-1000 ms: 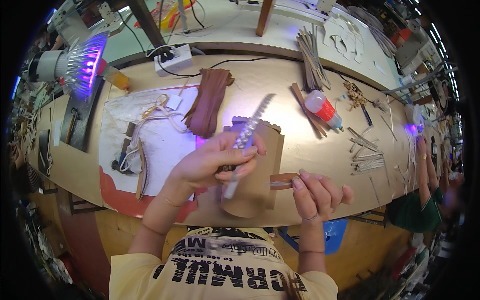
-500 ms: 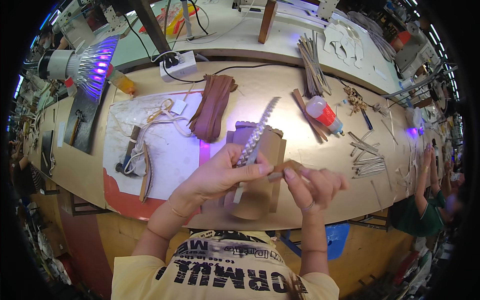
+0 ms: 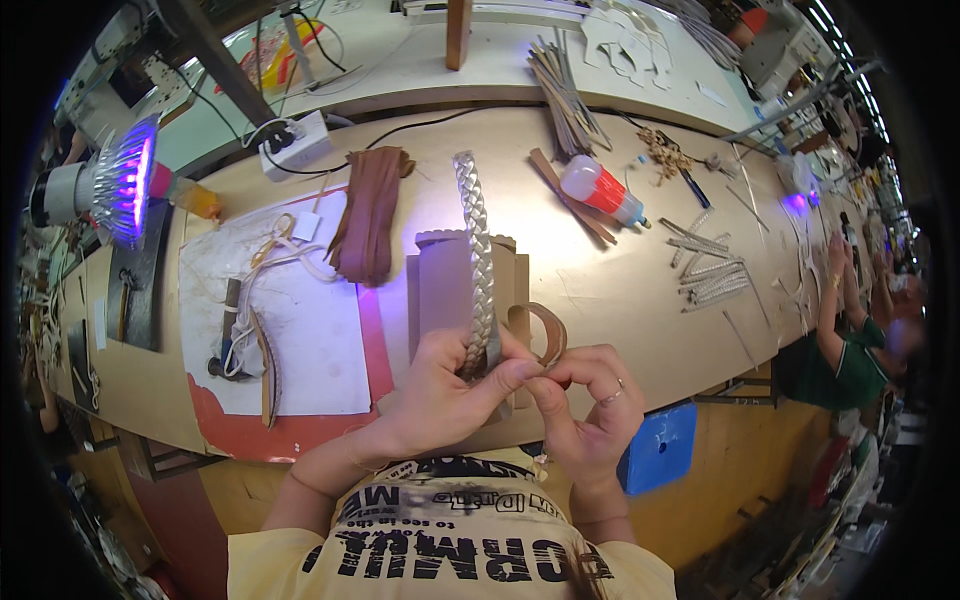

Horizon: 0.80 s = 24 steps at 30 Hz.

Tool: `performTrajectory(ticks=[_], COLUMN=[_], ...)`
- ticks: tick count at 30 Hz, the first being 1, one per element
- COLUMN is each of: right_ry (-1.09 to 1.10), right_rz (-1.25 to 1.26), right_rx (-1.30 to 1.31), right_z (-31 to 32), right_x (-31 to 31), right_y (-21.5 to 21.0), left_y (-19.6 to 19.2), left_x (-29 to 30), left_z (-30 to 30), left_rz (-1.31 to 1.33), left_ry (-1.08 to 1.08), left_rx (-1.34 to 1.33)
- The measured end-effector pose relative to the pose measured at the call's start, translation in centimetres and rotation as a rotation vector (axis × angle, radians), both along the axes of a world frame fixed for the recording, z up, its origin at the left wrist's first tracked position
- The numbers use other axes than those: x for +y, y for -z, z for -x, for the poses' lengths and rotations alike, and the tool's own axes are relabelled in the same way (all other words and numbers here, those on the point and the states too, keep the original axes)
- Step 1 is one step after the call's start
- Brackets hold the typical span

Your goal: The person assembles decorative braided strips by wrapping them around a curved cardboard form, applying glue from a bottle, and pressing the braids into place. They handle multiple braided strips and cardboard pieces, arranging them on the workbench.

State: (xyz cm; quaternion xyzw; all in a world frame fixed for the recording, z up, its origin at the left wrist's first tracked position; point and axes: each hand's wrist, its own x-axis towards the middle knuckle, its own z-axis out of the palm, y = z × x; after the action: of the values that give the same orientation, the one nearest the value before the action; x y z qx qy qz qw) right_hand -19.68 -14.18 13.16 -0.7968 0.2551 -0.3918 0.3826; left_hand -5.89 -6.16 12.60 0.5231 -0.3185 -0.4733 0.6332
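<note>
In my left hand is a silvery braided strap, standing nearly upright with its woven face showing. Its lower end is hidden by the fingers. My right hand pinches a narrow brown strip, which curls into a loop above the fingertips. Both thumbs and forefingers meet at the strip, close to the strap's lower part. Beneath the hands lies a tan, scallop-edged piece of card or leather on the table.
A bundle of brown strips and a hammer lie left. Rightward are a red-labelled bottle, short braided pieces and a sheaf of thin strips. A lamp stands far left; a person in green is at right.
The braided strap has turned from a rightward slant to nearly upright. My right hand has come in toward the left, and the brown strip now bends into a loop. The whole view has shifted.
</note>
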Motion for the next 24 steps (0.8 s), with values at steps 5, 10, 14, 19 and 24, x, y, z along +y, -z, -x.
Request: performTrajectory(ticks=[5, 10, 14, 19, 24], right_ry=[-0.062, -0.273, -0.187, 0.280, 0.699], right_rz=[-0.134, -0.338, -0.311, 0.262, 0.179], right_rx=[0.046, -0.098, 0.038, 0.285, 0.600], right_z=[0.6, 1.1, 1.5, 2.2, 6.5], right_x=[0.2, -1.4, -1.3, -3.3, -8.0], right_y=[-0.4, 0.1, 0.5, 2.6, 3.7], left_y=[0.0, -0.5, -0.6, -0.9, -1.6], left_x=[0.1, 0.2, -0.5, -0.6, -0.5], left_z=[-0.5, -0.6, -0.5, -1.2, -3.4], left_rz=[0.003, -0.043, -0.057, -0.125, -0.145], left_ry=[0.020, 0.116, 0.158, 0.074, 0.136], left_rx=[-0.133, -0.171, -0.228, -0.319, -0.082])
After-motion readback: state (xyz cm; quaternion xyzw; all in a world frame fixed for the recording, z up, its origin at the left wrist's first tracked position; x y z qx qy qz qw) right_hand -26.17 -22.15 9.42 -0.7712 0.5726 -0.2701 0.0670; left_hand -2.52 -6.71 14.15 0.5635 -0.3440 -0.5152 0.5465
